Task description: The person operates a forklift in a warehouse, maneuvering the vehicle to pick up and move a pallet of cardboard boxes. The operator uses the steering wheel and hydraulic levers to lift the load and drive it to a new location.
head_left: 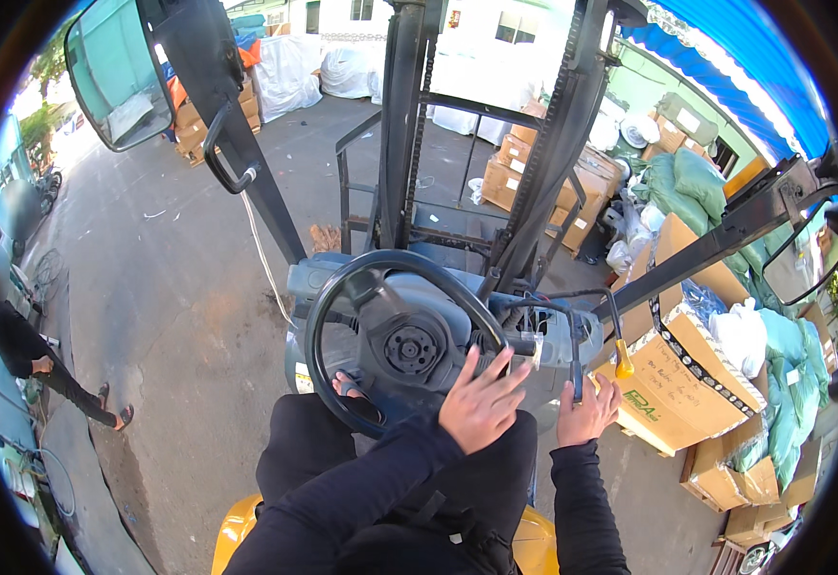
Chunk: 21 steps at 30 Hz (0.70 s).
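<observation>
I sit on a forklift, my legs in black trousers on its yellow seat [237, 527]. My left hand [481, 401] reaches across and holds the right rim of the black steering wheel [328, 316] under its palm, fingers loosely stretched toward the hub. To the right of the steering column, my right hand [586, 412] is curled around a thin black control lever [577, 369]. A second lever with a yellow knob [622, 366] stands just right of that hand. My sandalled foot [347, 385] shows through the wheel.
The black mast [409, 115] rises straight ahead. Cardboard boxes [677, 383] and green sacks [783, 383] crowd the right side, and more boxes [515, 168] stand ahead. A person in black [26, 350] stands at the left on the concrete yard. A mirror [117, 67] hangs upper left.
</observation>
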Each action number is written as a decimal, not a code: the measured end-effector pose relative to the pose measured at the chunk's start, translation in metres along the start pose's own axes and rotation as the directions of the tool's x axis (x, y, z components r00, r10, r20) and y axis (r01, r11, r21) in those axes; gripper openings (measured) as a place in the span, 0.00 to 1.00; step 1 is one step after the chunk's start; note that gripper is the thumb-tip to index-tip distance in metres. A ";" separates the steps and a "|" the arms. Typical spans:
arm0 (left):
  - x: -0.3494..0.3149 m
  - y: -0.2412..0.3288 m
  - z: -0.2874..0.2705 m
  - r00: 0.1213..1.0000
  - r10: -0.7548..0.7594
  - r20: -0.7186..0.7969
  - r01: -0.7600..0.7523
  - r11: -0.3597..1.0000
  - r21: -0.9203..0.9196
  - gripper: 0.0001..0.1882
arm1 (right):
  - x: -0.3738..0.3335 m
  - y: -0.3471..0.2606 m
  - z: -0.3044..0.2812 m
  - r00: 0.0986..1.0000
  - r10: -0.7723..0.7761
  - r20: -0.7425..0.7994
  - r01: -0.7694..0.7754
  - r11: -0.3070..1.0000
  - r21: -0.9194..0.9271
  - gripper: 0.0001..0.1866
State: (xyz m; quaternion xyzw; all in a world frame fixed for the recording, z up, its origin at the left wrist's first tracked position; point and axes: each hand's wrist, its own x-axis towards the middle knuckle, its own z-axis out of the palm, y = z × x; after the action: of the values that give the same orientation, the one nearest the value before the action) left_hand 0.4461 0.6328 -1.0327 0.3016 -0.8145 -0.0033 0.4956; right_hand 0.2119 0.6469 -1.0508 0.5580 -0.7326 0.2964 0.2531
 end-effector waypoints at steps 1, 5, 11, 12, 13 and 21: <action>-0.012 0.000 0.001 1.000 0.004 -0.004 -0.004 1.000 0.007 0.11 | 0.006 0.004 0.008 0.999 0.037 0.033 -0.038 0.999 0.015 0.18; -0.055 -0.011 -0.012 0.991 -0.126 0.036 0.121 0.985 0.124 0.13 | 0.040 0.023 0.029 0.997 -0.047 0.057 0.045 0.999 0.028 0.19; -0.056 -0.073 -0.059 0.964 -0.230 -0.133 0.266 0.831 0.488 0.15 | 0.118 0.045 0.068 0.964 -0.262 0.044 0.265 0.963 -0.058 0.19; -0.046 -0.089 -0.066 0.951 -0.248 -0.186 0.309 0.790 0.529 0.18 | 0.135 0.048 0.078 0.959 -0.282 0.037 0.284 0.956 -0.068 0.20; -0.030 -0.106 -0.068 0.924 -0.280 -0.260 0.380 0.748 0.544 0.19 | 0.155 0.050 0.092 0.962 -0.272 0.016 0.272 0.959 -0.073 0.21; 0.191 -0.240 0.025 0.785 -0.155 -0.600 0.467 0.784 0.409 0.14 | 0.275 0.062 0.206 0.984 -0.149 0.100 0.134 0.981 0.140 0.21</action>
State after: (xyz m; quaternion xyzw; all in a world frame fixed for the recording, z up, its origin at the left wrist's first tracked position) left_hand 0.4803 0.3344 -0.9644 0.5521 -0.5453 0.2238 0.5896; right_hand 0.0748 0.3280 -1.0105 0.6400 -0.6824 0.2945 0.1949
